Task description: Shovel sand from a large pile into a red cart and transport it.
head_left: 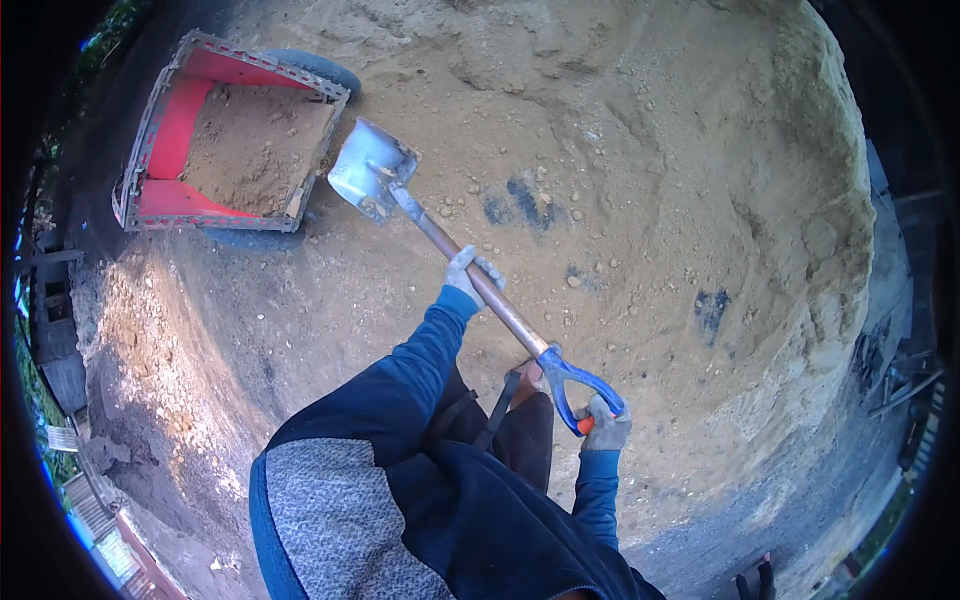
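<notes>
A shovel (440, 238) with a pale metal blade, a wooden shaft and a blue D-shaped handle slants across the middle of the view. My left hand (472, 272), in a grey glove, is closed around the shaft about halfway along. Gloved as well, my right hand (607, 425) grips the orange bar of the D-handle, near my body. The blade (372, 168) is raised at the far left, and no load shows on it. Just left of the blade stands a cart with a red inside (176, 130), partly filled with brown sandy soil (258, 150).
Loose brown sandy soil (620, 180) with small lumps spreads around me and rises toward the right. Dark patches (712, 312) mark it. One dark cart wheel (318, 70) shows at the cart's far side. Boards and debris (905, 395) lie at the right rim.
</notes>
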